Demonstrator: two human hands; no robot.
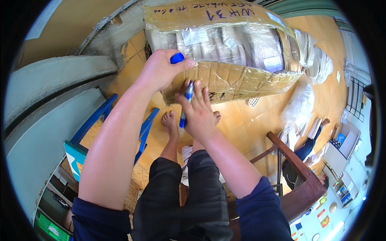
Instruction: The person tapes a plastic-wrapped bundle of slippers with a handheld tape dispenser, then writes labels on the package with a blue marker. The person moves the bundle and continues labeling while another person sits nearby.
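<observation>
An open cardboard box (pixel 241 84) stands in front of me, packed with clear-wrapped bundles (pixel 225 42) bearing paper labels. My left hand (pixel 163 70) is closed at the near left corner of its near flap, with a blue cap (pixel 177 58) sticking out between the fingers and the thumb at the flap's edge. Against the outer face of that flap lies my right hand (pixel 199 116), its fingers stretched upward. A blue marker (pixel 188 94) slants between its thumb and fingers, upper end close to the cardboard. Part of the left fingers' grip is hidden.
To the left are a blue-framed chair (pixel 146 130) and a pale wall ledge (pixel 60 72). At the right stand a brown wooden chair (pixel 297 160) and a clear plastic bag (pixel 298 106). Another person (pixel 301 160) is beyond it. White bundles (pixel 319 66) lie on the tiled floor.
</observation>
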